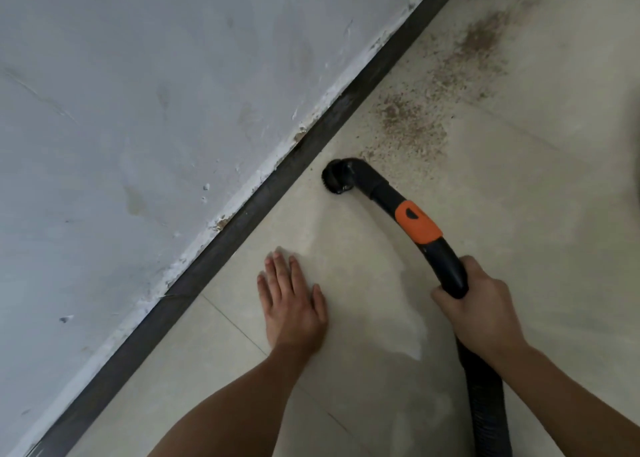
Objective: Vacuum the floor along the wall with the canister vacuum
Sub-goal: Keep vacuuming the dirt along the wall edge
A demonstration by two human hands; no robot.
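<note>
Two bare hands reach forward over a pale tiled floor (540, 214), seen from above. Far left, a grey-white wall (138, 110) fills much of the view, scuffed and chipped along its lower edge. A dark baseboard (277, 193) runs diagonally along the foot of the wall, from bottom left to top right.

Just right of the baseboard, the left hand (294, 304) lies palm down on the tiles. Its fingers are straight and slightly apart, with the thumb out to the side, and it holds nothing.

Beyond it, the vacuum's round black brush head (337, 179) sits on the floor near the baseboard, not touching it. From the brush head a bent black pipe leads back to a curved handle (446, 266) with an orange band (419, 222).

A scatter of brown dirt (415, 124) lies on the tiles just past the brush head and trails along the wall toward the top right.

The right hand (481, 307) grips the lower end of the handle, fingers curled tightly around it. Below the hand, a ribbed black hose (485, 387) runs down under the forearm and out of view at the bottom edge.
</note>
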